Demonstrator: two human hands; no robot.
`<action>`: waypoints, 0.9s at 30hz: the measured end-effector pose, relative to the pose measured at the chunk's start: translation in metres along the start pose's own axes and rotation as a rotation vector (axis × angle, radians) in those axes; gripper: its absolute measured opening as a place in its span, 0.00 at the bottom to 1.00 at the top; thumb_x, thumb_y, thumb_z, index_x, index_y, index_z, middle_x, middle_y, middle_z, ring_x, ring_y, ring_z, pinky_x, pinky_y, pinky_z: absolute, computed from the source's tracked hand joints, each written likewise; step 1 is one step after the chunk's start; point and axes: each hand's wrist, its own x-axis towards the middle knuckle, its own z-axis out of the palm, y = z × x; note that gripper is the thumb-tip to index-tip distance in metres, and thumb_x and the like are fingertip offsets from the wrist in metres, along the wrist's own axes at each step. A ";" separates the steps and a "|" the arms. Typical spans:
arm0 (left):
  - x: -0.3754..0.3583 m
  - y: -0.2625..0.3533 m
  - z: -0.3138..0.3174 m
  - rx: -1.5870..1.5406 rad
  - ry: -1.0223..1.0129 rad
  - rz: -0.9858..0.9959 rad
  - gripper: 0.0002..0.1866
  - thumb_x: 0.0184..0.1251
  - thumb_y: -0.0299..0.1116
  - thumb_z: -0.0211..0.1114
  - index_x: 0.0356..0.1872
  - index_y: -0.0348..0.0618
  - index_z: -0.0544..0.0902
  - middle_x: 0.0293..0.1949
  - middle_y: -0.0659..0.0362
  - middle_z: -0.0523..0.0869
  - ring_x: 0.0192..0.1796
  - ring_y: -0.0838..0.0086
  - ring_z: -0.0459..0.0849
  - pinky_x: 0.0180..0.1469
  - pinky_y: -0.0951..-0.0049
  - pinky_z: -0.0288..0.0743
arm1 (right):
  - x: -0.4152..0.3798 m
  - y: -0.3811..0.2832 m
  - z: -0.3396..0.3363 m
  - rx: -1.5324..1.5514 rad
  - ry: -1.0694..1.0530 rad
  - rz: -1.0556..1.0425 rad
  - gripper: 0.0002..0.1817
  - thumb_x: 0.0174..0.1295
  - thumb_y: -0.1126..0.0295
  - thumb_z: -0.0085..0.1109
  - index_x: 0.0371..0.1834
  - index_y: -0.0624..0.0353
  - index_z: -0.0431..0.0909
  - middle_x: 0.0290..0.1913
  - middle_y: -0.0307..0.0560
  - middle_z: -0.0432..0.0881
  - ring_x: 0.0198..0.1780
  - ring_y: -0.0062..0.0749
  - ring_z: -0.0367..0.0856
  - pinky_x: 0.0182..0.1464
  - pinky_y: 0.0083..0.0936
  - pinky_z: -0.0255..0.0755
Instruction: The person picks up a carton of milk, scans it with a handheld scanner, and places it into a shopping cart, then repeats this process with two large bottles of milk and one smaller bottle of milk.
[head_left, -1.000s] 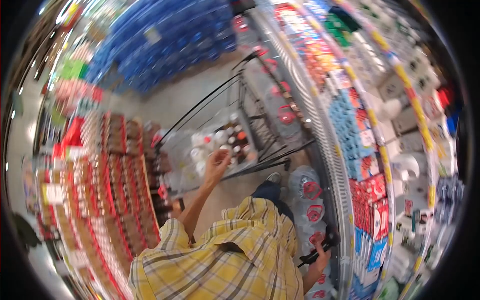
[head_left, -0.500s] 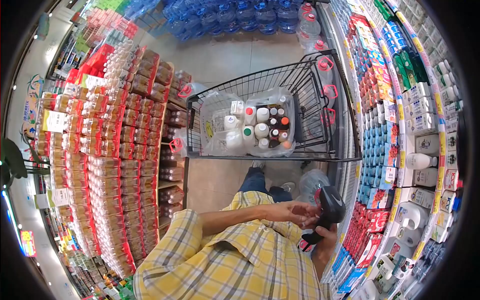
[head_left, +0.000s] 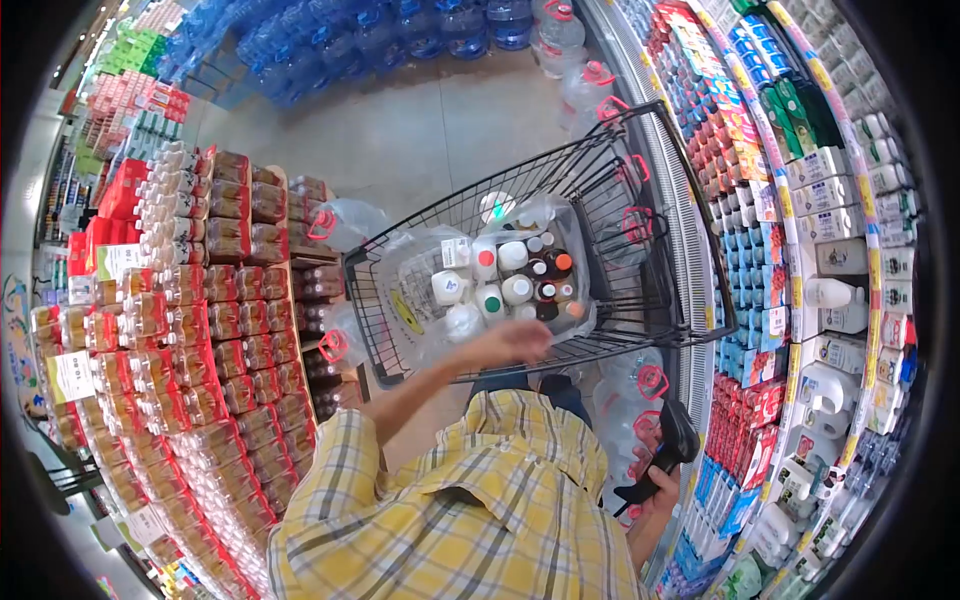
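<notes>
My right hand [head_left: 657,492] is wrapped around the handle of a black barcode scanner [head_left: 681,431], low beside the right-hand shelf. My left hand [head_left: 515,345] reaches over the near side of the black shopping cart [head_left: 690,335], just below the bottles; its fingers are smeared by motion. Inside the cart stand clear plastic bags [head_left: 415,265] of bottles. Among these are a white bottle with a green cap [head_left: 489,301], one with a red cap [head_left: 486,262], and dark bottles, one with an orange cap [head_left: 557,263].
Stacked packs of amber drink bottles [head_left: 190,300] rise on the left. Large blue water bottles [head_left: 400,35] line the back. Clear jugs with red handles [head_left: 640,385] stand along the right shelf base, below shelves of dairy cartons [head_left: 745,260]. Tiled floor [head_left: 420,125] lies beyond the cart.
My left hand has left the scanner and moved left, over the cart's near side. The cart appears more slanted and closer to me. My right hand keeps the scanner.
</notes>
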 end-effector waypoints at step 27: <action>0.065 -0.122 -0.278 1.088 0.663 -0.055 0.32 0.38 0.26 0.71 0.51 0.35 0.71 0.45 0.40 0.80 0.50 0.45 0.78 0.52 0.56 0.74 | -0.008 0.023 0.066 -0.010 0.365 0.118 0.39 0.44 0.82 0.62 0.64 0.64 0.59 0.58 0.61 0.71 0.52 0.44 0.78 0.42 0.28 0.81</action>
